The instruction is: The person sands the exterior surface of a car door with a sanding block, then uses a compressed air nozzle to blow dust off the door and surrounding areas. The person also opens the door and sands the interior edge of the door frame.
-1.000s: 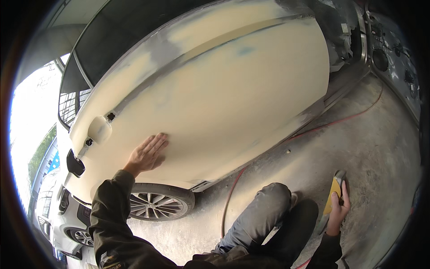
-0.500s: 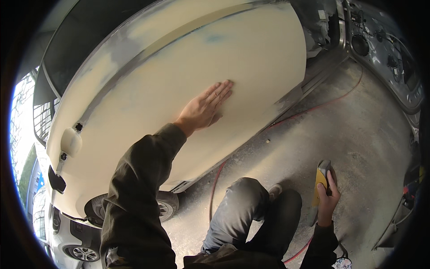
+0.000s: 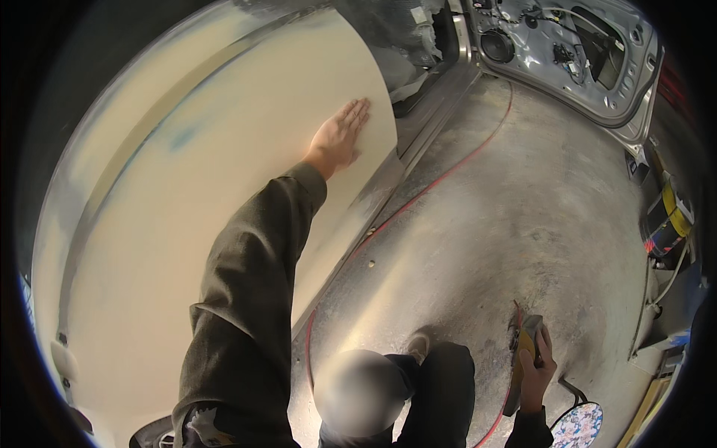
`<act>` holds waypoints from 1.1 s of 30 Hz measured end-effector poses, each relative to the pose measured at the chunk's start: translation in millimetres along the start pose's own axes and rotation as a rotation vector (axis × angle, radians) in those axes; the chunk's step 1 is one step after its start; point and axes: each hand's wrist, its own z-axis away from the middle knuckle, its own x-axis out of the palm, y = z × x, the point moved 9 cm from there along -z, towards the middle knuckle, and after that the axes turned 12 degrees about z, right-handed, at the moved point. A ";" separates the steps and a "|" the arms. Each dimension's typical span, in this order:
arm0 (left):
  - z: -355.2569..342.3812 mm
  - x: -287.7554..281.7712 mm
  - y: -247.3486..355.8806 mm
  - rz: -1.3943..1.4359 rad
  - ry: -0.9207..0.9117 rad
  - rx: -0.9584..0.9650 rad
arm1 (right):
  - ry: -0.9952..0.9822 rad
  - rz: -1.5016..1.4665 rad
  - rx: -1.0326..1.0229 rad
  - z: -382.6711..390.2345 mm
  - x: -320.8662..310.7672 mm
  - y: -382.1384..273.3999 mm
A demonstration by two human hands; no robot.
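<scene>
My left hand (image 3: 340, 134) lies flat with fingers stretched out on the cream-coated car door panel (image 3: 187, 194), close to its curved far edge. The panel shows grey patches, a blue smudge and a dark strip along its crease. At the lower right, my right hand (image 3: 538, 366) grips a sanding block (image 3: 524, 351) with a yellow face and grey body, held above the floor.
An open door (image 3: 560, 67) with exposed metal inner panel stands at the top right. A red hose (image 3: 455, 172) runs along the concrete floor (image 3: 538, 187). A dark container with yellow band (image 3: 665, 220) stands at the right; a patterned round seat (image 3: 579, 425) sits lower right.
My left hand has slid across the panel toward its far edge. The view has swung rightward, bringing more of the open door and right-side items in. My right hand still holds the block.
</scene>
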 end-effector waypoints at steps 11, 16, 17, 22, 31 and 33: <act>-72.9 51.6 64.0 -0.083 -0.062 0.107 | 0.147 -0.014 0.082 19.0 -23.1 36.7; 45.5 56.2 88.8 -0.175 -0.108 0.175 | 0.076 -0.029 0.032 15.9 -14.3 24.7; 74.0 55.1 92.1 -0.160 -0.134 0.199 | 0.061 -0.010 0.007 14.6 -13.3 20.0; 222.6 45.5 102.1 -0.112 -0.235 0.246 | 0.018 0.004 -0.073 10.0 -15.5 0.9; 493.8 31.5 113.8 -0.026 -0.398 0.286 | -0.089 -0.028 -0.097 10.3 -10.3 -5.8; 545.3 22.8 116.2 -0.067 -0.464 0.287 | -0.089 0.000 -0.151 10.3 -9.5 -7.8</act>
